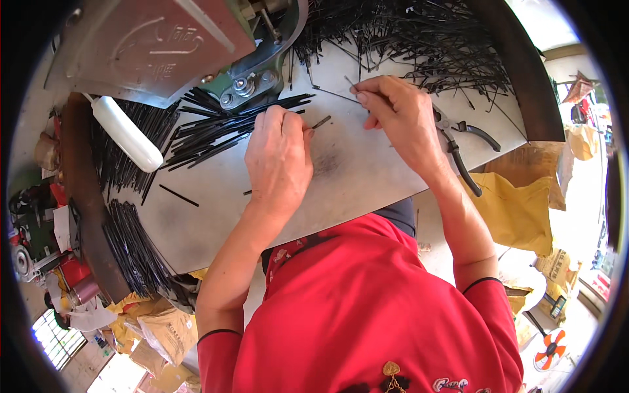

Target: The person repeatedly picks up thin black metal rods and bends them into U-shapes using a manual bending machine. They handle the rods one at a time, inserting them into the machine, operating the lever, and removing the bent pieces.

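Note:
My left hand [280, 157] is closed over the metal tabletop, its fingertips pinched around a thin dark rod [321, 122] whose short end pokes out to the right. To the right, my right hand [403, 121] pinches a thin rod [350, 82] between thumb and forefinger, its tip showing above them. Another slim black rod [335, 94] runs from near that thumb toward the left; whether the hand touches it I cannot tell. Beside my right wrist lie pliers with black handles [464, 167], partly covered by the hand. Straight black rods [223, 131] are heaped just left of my left hand.
A press-like machine [157, 52] with a white handle [128, 134] overhangs the table [347, 190] at upper left. Tangled thin black rods [419, 39] with bent ends fill the far right. More rods [134, 245] lie at the left rim, and a yellow bag [514, 209] hangs at right.

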Demonstrator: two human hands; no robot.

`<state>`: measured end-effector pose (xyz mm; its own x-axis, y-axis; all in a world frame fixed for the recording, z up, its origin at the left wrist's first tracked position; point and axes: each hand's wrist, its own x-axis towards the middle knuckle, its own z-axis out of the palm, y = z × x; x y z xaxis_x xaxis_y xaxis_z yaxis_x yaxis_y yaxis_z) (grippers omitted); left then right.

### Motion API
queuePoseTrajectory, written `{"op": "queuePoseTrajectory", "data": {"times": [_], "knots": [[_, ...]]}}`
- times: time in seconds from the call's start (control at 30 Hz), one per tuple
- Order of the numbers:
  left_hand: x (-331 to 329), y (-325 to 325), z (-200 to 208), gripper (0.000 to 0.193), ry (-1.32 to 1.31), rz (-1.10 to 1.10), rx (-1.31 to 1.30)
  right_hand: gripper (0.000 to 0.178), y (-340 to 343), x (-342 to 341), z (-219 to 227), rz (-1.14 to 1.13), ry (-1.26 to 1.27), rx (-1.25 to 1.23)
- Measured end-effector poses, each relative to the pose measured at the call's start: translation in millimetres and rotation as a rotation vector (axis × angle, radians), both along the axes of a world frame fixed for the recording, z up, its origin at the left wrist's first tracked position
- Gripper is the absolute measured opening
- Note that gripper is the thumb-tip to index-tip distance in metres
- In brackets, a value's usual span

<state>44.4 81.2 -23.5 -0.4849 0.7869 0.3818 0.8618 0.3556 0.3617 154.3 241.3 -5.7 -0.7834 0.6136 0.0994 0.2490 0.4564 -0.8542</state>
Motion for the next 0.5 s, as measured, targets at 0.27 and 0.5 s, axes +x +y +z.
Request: {"op": "queuePoseTrajectory", "data": {"times": [0.27, 0.5], "knots": [[-21, -27, 16, 0.019, -1.048, 0.284, 0.52, 0.019, -32, -30, 6, 0.208, 0.038, -0.264], [-56, -29, 18, 0.026, -1.422, 0.266, 0.751, 0.02, -46, -64, 24, 0.241, -0.076, -0.298]]}}
